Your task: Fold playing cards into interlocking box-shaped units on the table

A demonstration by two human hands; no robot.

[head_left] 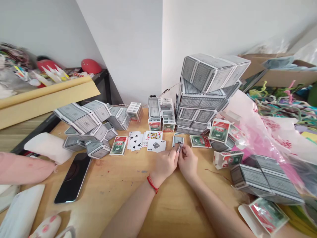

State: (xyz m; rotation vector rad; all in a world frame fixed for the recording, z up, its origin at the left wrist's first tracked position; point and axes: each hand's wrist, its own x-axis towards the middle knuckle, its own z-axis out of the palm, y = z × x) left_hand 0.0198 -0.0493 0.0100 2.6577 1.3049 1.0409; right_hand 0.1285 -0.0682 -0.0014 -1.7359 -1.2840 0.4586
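Note:
My left hand [166, 164], with a red cord at its wrist, and my right hand [188, 162] meet over the wooden table. Both are closed, fingertips pinching a playing card [179, 147] seen nearly edge-on; the fingers cover most of it. Just beyond them a grey patterned card [177, 140] lies back up. Left of the hands lie face-up cards: an ace of spades [156, 145], a king [154, 135] and a spread of spades [135, 140]. A red and green card box [200, 141] lies just right of the hands.
A tall stack of grey card-built blocks [203, 99] stands behind right, a lower cluster [86, 122] at left. More blocks [266, 178] and an opened card box [268, 215] lie at right. A black phone [73, 178] lies at left. Plastic bags [269, 125] crowd the right edge.

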